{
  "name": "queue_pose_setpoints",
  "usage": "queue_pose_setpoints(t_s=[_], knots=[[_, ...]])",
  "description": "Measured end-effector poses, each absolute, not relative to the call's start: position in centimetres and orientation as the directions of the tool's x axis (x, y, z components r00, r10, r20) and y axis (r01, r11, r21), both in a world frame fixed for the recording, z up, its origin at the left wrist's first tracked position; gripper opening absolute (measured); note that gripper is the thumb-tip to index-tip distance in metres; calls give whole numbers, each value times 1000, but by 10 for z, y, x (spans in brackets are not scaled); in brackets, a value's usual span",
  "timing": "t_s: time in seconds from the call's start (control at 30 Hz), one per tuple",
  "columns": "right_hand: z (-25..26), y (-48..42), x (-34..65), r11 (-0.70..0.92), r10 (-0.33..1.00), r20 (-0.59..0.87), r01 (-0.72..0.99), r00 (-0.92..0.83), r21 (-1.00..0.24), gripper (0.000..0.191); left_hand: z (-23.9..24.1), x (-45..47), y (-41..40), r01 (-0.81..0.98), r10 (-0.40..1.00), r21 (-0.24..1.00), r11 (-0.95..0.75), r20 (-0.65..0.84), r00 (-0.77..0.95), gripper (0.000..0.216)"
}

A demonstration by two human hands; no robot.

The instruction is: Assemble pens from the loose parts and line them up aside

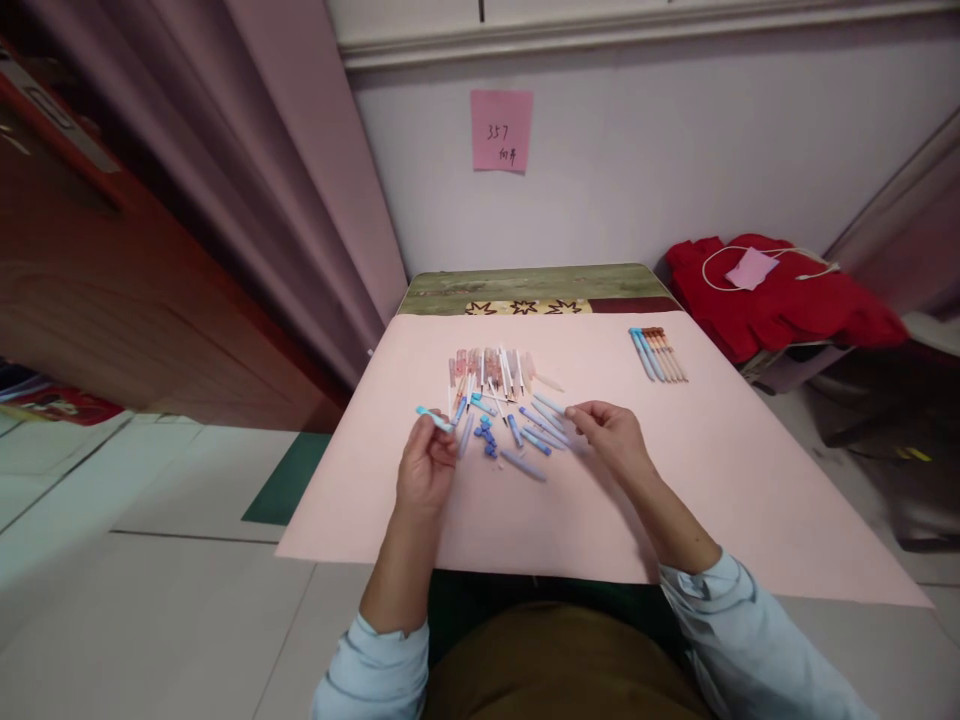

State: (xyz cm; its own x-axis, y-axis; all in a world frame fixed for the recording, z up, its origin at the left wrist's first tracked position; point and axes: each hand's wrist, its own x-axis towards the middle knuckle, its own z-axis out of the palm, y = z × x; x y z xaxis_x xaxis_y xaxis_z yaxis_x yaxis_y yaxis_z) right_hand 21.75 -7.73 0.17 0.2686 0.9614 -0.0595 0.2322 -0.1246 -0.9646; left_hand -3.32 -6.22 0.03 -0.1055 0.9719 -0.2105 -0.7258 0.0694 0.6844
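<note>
My left hand (pixel 427 465) is closed around a light blue pen part (pixel 435 418) with a brighter blue end, held just above the left of the pile. Thumb and forefinger of my right hand (pixel 615 435) pinch the end of a pale blue pen barrel (pixel 549 403). Between the hands lie loose blue and lilac barrels (pixel 523 464) and a small heap of dark blue caps (pixel 486 437). Behind them are white refills (pixel 504 372) with dark tips and a row of pinkish barrels (pixel 469 365).
A neat row of blue and brown-topped pens (pixel 658 355) lies at the right of the pink table cover (pixel 720 470). Red cloth (pixel 780 300) with a white cable is beyond the right edge. A pink note (pixel 502 130) hangs on the wall; a wooden door (pixel 135 280) stands left.
</note>
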Motion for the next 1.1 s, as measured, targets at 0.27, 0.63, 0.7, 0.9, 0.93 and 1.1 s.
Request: queue_pose_setpoints(t_s=[0.27,0.63,0.7,0.9,0.93,1.1], knots=[[-8,-90,200,99,981,193,807,19,-582,13,-23,-42,-60,-871,978,473,133,-205,39,11],[-11,-74,182,456,890,140,840,-434,-294,27,-24,-43,-64,-889,972,433,152,-226,56,8],[-11,-74,181,460,888,119,848,-445,-263,27,-22,-42,-63,-885,971,438,159,-234,58,8],[-8,-79,190,350,927,272,858,-259,-375,24,0,-38,-48,-842,971,508,182,-227,72,12],[-7,-78,195,311,933,314,836,-177,-452,23,5,-36,-42,-841,976,514,168,-207,69,12],[2,-51,214,196,914,350,528,208,-826,23,32,-16,-6,-856,990,508,99,-140,31,18]])
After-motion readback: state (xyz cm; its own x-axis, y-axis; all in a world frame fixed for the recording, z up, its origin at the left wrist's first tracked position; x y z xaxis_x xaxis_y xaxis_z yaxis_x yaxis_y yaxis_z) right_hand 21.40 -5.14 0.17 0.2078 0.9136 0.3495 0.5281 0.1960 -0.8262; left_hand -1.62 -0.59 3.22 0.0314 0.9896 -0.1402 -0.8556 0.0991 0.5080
